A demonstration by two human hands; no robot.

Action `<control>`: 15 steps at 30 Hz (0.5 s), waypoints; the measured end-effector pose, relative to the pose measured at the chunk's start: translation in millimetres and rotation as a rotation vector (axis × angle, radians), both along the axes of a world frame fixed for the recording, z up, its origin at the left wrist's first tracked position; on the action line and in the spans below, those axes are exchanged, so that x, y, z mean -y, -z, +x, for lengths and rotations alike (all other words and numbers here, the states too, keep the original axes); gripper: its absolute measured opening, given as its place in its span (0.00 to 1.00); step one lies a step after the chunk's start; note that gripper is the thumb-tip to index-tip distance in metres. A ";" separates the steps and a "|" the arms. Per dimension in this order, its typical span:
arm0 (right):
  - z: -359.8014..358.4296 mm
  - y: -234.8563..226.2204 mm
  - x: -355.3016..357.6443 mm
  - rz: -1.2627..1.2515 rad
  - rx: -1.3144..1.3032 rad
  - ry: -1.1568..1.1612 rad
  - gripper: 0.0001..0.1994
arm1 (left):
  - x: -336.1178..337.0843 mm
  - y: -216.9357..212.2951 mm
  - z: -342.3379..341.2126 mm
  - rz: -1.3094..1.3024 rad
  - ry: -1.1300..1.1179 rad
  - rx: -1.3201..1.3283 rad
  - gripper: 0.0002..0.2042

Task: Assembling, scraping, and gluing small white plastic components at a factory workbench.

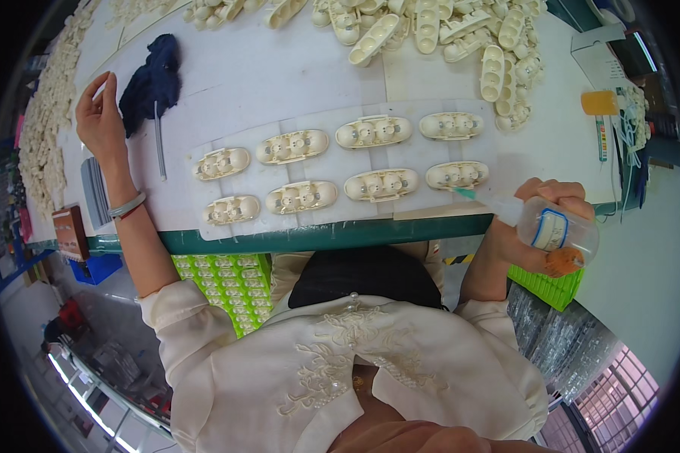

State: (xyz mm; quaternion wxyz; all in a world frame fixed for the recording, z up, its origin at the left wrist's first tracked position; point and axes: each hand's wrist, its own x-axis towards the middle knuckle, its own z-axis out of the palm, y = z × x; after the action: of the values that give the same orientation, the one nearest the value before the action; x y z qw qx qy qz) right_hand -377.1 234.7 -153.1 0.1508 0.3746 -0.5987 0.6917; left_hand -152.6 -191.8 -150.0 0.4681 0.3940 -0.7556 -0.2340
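My right hand (553, 198) grips a clear squeeze bottle (576, 234) with a white and blue label, tipped sideways. An orange cover sits on one of that hand's digits. The bottle's green nozzle tip (465, 194) is at the near edge of the front-right cream oval plastic part (456, 176); whether it touches I cannot tell. Several such parts with round hollows lie in two rows on a pale, translucent board (310, 219). My left hand (102, 113) rests off to the left, fingers loosely bent and apart, holding nothing visible, beside a dark blue cloth (153, 79).
A thin grey rod (159, 143) lies by the cloth. Loose cream parts (491, 72) are heaped at the back right, with small pieces (49, 136) along the far left. An orange roll (599, 103) stands at the right. Green crates (230, 287) sit below the table's green edge (295, 234).
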 end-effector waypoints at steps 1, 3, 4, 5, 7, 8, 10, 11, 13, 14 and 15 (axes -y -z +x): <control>-4.8 1.6 -3.7 -0.018 -0.003 0.099 0.31 | -0.4 -0.9 1.1 -0.007 0.011 -0.012 0.10; -16.5 5.3 -6.7 -0.117 -0.015 0.041 0.28 | 0.5 -4.5 7.5 -0.022 -0.018 0.032 0.10; -19.6 7.1 -9.1 -0.212 -0.025 -0.013 0.25 | 1.9 -4.0 8.8 -0.035 -0.043 0.078 0.10; -19.1 8.2 -10.7 -0.208 -0.030 -0.005 0.25 | 2.6 -3.6 8.9 -0.017 -0.048 0.078 0.10; -15.7 10.1 -10.3 -0.115 -0.010 0.069 0.31 | 1.2 -2.2 7.3 -0.019 -0.048 0.074 0.10; -15.6 10.4 -11.1 -0.115 -0.011 0.076 0.31 | 1.5 -2.4 6.8 -0.025 -0.058 0.073 0.10; -15.6 10.8 -12.0 -0.086 -0.041 0.013 0.30 | 3.4 0.2 6.5 -0.018 -0.046 0.076 0.11; -14.3 9.9 -11.4 -0.087 -0.040 0.018 0.30 | 3.4 0.9 5.4 -0.014 -0.044 0.066 0.11; -11.4 6.2 -10.2 0.054 -0.043 0.193 0.28 | 3.9 1.4 5.9 -0.012 -0.038 0.057 0.11; -11.1 5.2 -10.8 0.053 -0.043 0.197 0.28 | 5.0 1.4 8.1 0.010 -0.040 0.066 0.12; -11.0 4.4 -11.5 0.102 -0.050 0.183 0.29 | 6.1 1.5 9.6 0.033 -0.043 0.075 0.12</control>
State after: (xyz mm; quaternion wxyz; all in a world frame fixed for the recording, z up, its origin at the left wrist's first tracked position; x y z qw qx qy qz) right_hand -388.1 246.2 -157.5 0.2089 0.3429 -0.6609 0.6341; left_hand -143.1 -197.9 -151.6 0.4377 0.4262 -0.7600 -0.2216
